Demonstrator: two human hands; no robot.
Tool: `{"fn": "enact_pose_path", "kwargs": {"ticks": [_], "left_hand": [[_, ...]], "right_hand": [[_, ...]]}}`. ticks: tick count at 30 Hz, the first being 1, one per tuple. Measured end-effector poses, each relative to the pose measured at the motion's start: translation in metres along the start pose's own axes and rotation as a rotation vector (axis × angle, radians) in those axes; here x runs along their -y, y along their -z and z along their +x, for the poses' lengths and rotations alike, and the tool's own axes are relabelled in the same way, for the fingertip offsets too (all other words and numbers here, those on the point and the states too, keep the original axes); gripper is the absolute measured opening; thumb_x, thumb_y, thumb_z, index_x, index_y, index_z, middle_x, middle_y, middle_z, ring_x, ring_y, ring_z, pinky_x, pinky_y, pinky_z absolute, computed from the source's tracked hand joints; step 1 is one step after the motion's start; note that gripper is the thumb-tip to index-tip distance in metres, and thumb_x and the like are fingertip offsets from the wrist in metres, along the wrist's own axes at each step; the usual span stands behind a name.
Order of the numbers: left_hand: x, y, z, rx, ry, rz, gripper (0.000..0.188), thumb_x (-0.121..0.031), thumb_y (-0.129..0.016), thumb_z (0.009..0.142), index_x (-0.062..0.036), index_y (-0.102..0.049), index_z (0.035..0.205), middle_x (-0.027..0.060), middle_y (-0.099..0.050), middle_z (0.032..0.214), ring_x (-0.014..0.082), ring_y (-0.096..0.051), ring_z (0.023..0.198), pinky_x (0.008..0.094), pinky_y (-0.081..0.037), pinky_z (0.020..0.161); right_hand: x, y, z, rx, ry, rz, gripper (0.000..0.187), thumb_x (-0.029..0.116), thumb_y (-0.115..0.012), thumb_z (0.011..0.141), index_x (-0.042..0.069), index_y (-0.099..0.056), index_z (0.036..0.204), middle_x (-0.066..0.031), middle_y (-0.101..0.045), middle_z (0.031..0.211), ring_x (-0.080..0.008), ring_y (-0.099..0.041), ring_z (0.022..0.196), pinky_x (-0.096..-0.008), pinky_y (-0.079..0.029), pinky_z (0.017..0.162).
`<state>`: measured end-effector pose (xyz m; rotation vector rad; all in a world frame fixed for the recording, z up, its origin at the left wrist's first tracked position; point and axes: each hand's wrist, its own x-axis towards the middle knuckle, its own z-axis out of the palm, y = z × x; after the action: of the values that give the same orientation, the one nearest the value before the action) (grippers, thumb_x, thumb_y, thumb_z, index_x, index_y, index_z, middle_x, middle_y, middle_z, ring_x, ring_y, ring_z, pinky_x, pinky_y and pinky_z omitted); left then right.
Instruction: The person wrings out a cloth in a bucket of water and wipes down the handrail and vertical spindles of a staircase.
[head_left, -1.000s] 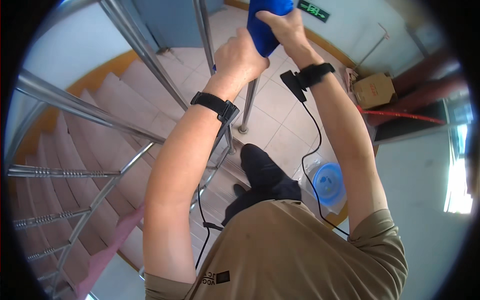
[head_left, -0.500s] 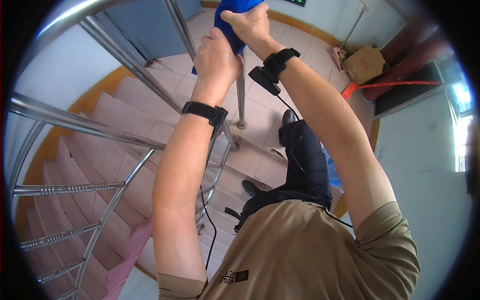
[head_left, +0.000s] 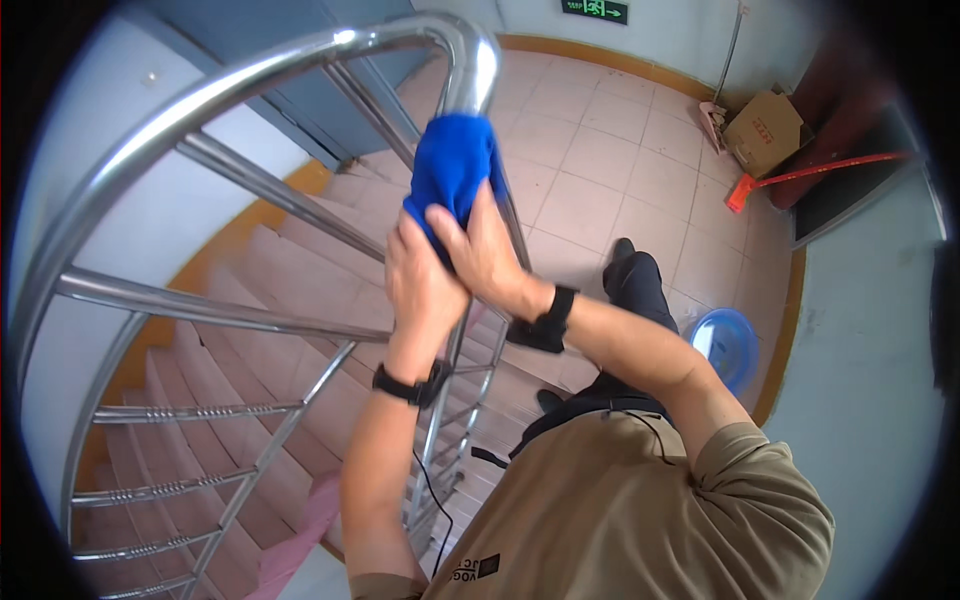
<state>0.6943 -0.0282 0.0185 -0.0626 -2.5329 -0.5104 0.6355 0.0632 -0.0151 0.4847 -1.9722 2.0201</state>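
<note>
A blue cloth (head_left: 447, 165) is wrapped round a post of the stainless steel stair railing (head_left: 470, 75), just below its curved top. My right hand (head_left: 488, 250) presses the cloth from the right, its fingers closed over it. Against it, my left hand (head_left: 425, 275) grips the lower end of the cloth from the left. The part of the post under both palms is hidden. Each wrist wears a black strap, with a thin black cable hanging from the left one.
Stairs (head_left: 230, 370) curve down at the left behind the railing bars. On the tiled landing stand a blue basin (head_left: 725, 345) with water, close to my leg, and a cardboard box (head_left: 768, 130). A red-headed broom (head_left: 742, 192) and a long-handled dustpan (head_left: 712, 125) lean nearby.
Both hands have slid down the post with the cloth, toward my body. The railing's curved top and the basin have come into fuller view.
</note>
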Motion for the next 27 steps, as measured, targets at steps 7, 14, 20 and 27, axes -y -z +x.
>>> {"fn": "enact_pose_path", "kwargs": {"ticks": [7, 14, 20, 27], "left_hand": [[0.043, 0.008, -0.011, 0.164, 0.310, -0.605, 0.073, -0.025, -0.083, 0.077, 0.0002, -0.049, 0.136, 0.0217, -0.063, 0.126, 0.0309, -0.064, 0.113, 0.0412, -0.050, 0.097], [-0.007, -0.003, 0.062, 0.237, 0.290, -0.073, 0.069, -0.026, -0.081, 0.076, 0.0042, -0.047, 0.127, 0.0264, -0.065, 0.111, 0.0424, -0.067, 0.101, 0.0467, -0.054, 0.088], [-0.022, -0.022, 0.051, 0.025, -0.011, 0.301, 0.086, -0.021, -0.084, 0.073, 0.0084, -0.035, 0.137, 0.0264, -0.055, 0.119, 0.0426, -0.060, 0.107, 0.0472, -0.054, 0.089], [-0.006, -0.011, 0.016, 0.012, -0.058, 0.257, 0.096, -0.018, -0.084, 0.075, 0.0074, -0.027, 0.147, 0.0281, -0.052, 0.121, 0.0451, -0.060, 0.109, 0.0486, -0.054, 0.090]], "right_hand": [[0.025, 0.013, 0.022, 0.078, -0.390, 0.738, 0.047, 0.022, -0.077, 0.087, -0.001, -0.055, 0.122, -0.0096, -0.067, 0.107, -0.0170, -0.066, 0.093, -0.0340, -0.058, 0.079], [-0.010, 0.013, 0.062, 0.146, -0.453, 1.143, 0.049, 0.033, -0.076, 0.088, 0.002, -0.062, 0.123, -0.0094, -0.069, 0.110, -0.0190, -0.066, 0.098, -0.0353, -0.054, 0.093], [-0.045, 0.001, 0.071, 0.283, -0.433, 1.484, 0.085, 0.064, -0.066, 0.089, 0.002, -0.048, 0.144, -0.0189, -0.060, 0.138, -0.0300, -0.059, 0.126, -0.0442, -0.044, 0.113], [-0.040, -0.012, 0.042, 0.320, -0.488, 1.411, 0.107, 0.085, -0.052, 0.080, 0.007, -0.038, 0.152, -0.0186, -0.052, 0.146, -0.0298, -0.054, 0.131, -0.0454, -0.043, 0.114]]}}
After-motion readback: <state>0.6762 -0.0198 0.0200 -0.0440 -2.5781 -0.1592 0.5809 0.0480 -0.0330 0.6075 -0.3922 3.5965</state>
